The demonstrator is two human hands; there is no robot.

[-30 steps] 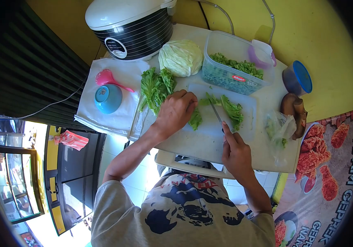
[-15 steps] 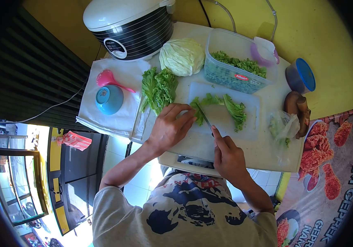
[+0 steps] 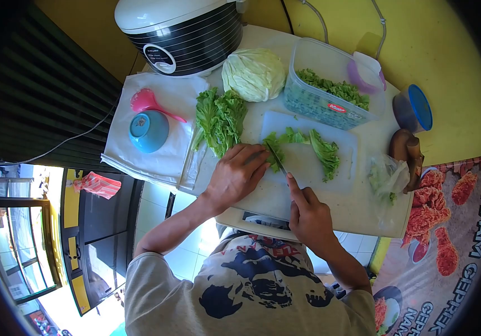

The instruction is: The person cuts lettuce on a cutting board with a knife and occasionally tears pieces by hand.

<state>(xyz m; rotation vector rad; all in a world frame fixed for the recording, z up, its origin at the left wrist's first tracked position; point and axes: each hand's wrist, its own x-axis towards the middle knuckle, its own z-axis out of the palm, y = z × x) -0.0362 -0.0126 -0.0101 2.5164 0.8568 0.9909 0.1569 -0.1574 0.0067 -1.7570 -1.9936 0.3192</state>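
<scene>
My right hand [image 3: 311,215] grips a knife [image 3: 277,157], its index finger stretched along the top of the handle. The blade rests at a green lettuce leaf [image 3: 274,147] on the left side of the white cutting board [image 3: 307,182]. Close beside the blade, my left hand [image 3: 239,172] presses the leaf down with bent fingers, partly hiding it. Another piece of lettuce [image 3: 324,157] lies further right on the board. Left of the board, a bunch of lettuce leaves [image 3: 221,120] sits near my left fingertips.
Behind the board stand a clear plastic container [image 3: 321,112] of chopped greens and a cabbage [image 3: 253,74]. A rice cooker [image 3: 190,45] occupies the back left. A blue bowl [image 3: 149,131] and pink ladle [image 3: 145,101] lie left. At right are a plastic bag [image 3: 386,176] and blue-lidded tub [image 3: 414,109].
The view has shifted slightly, so the things on the table appear a little further right. Both hands stay in nearly the same place, with the knife still at the leaf.
</scene>
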